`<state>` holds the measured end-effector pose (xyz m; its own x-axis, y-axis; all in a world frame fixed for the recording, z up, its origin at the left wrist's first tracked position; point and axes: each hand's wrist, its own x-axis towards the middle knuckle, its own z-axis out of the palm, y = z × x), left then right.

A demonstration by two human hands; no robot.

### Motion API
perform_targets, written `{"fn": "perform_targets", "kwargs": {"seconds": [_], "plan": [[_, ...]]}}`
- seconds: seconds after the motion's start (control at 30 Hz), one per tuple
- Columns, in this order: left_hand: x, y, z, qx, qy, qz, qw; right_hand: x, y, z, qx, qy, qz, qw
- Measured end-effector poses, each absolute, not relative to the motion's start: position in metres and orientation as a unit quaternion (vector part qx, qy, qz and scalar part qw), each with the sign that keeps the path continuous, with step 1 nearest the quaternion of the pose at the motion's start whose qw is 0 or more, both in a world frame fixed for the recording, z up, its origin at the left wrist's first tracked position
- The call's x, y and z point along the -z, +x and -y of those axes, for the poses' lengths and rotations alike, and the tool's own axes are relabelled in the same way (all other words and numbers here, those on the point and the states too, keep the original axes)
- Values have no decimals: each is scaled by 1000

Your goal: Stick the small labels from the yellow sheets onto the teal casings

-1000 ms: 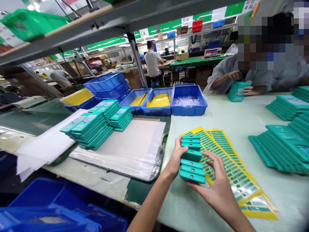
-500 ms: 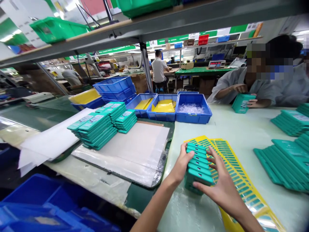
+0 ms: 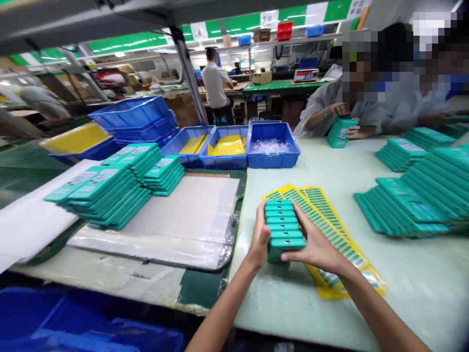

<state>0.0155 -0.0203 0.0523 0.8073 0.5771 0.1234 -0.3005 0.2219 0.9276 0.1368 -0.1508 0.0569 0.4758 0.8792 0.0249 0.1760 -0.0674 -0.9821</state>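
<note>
A row of several teal, flat cases (image 3: 284,227), each with a small dark port in its end, stands on the pale table between my hands. They look like power banks. My left hand (image 3: 261,239) is closed along their left side. On the right side, my right hand (image 3: 318,244) grips them, with its thumb across the front of the nearest case. Yellow-edged sheets of small teal stickers (image 3: 333,234) lie beneath and to the right of my right hand.
Stacked teal cases (image 3: 106,195) sit on a white board (image 3: 190,220) at left; more cases (image 3: 410,205) lean at right. Blue bins (image 3: 273,159) line the back, holding yellow sheets and clear plastic bits. Across the table, a person (image 3: 315,115) holds another teal case (image 3: 339,133).
My right hand, its fingers spread before, has closed against the row's right side. The row now stands straighter and tighter. The whole view has shifted.
</note>
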Motion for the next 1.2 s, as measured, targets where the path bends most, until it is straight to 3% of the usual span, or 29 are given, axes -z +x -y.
{"fn": "perform_targets", "kwargs": {"seconds": [0.1,0.2,0.43,0.63,0.83,1.03,1.2], "plan": [[-46,3,16,-263,650,-86,708,-58,137,159,-292,-666,416,547],[-37,0,10,-278,732,-83,617,-59,150,186,-219,-722,449,479],[-35,6,14,-311,726,-104,604,-48,219,239,-46,-893,215,392],[-29,2,19,-326,733,-98,588,-44,243,151,-65,-894,278,345],[-25,-2,21,-309,735,-108,594,-35,248,51,-72,-931,283,218],[-20,-4,24,-300,735,-105,599,-29,241,29,-54,-953,267,134],[-19,-4,25,-308,738,-105,591,-26,237,26,-41,-954,265,132]]}}
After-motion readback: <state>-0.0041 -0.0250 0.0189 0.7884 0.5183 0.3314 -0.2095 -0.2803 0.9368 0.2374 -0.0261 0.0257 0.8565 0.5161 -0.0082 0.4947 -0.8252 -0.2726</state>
